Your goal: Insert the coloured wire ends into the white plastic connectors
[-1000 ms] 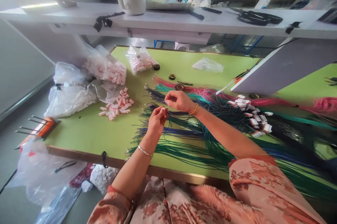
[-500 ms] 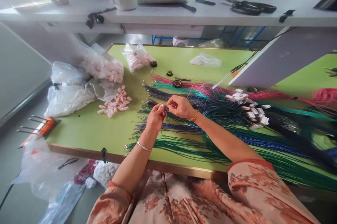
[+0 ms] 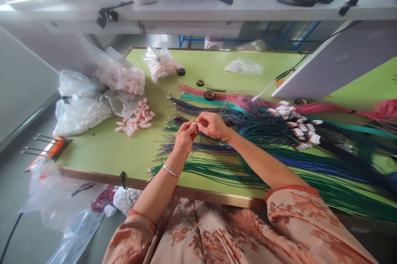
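Note:
My left hand is closed on a small white connector, most of it hidden by the fingertips. Touching it, my right hand pinches thin wires at the connector; their ends cannot be made out. Both hands are above bundles of dark, blue and green wires on the green table. Left of my hands lies a loose pile of white and orange connectors. To the right, a cluster of white connectors sits on wires.
Plastic bags of connectors stand at the back left. Tape rolls lie beyond the hands. A white shelf crosses above the table, with a slanted panel at right. An orange pronged holder is at the left edge.
My hands have drawn closer together at the connector, and less of it shows. The whole view has shifted slightly; the piles and bundles look unchanged.

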Available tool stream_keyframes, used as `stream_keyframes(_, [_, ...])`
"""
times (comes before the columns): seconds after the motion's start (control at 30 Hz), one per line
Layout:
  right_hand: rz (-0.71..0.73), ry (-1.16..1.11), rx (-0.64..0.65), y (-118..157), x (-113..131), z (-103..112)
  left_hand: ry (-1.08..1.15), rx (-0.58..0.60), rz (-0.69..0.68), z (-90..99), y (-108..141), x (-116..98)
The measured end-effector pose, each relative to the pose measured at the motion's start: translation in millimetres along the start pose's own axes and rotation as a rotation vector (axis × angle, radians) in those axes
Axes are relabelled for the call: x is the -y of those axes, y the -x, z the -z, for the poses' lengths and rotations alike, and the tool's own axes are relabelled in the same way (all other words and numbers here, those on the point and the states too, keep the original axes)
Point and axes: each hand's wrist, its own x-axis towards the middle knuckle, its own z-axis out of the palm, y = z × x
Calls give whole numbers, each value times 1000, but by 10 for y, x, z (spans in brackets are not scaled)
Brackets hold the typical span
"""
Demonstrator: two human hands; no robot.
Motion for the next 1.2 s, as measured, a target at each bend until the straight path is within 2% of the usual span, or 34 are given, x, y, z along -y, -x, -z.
stream_keyframes(0.23, [-8, 112, 33, 26, 31, 3, -10, -8, -63, 23, -9, -23])
stream_keyframes(0.57, [-74, 139, 35, 58, 63, -78, -78, -58, -88, 2, 38, -12])
stream_keyframes(0.73, [-46, 229, -5, 90, 232, 39, -48, 24, -156, -49, 72, -89])
stream_keyframes(0.87, [-121, 244, -4, 173, 305, 218, 4, 100, -57, -55, 82, -109])
stream_keyframes(0.93, [-135, 200, -95, 249, 283, 381, 19, 62, 17, -39, 66, -94])
stream_keyframes(1.03, [-122, 159, -364, 401, 134, 717, 42, -23, 69, -12, 23, -57])
stream_keyframes(1.1, [-120, 109, -563, 511, -64, 977, 60, -46, 72, -4, -1, -38])
stream_keyframes(1.2, [-224, 26, -862, 677, -463, 1366, 59, -48, 80, -12, -10, -24])
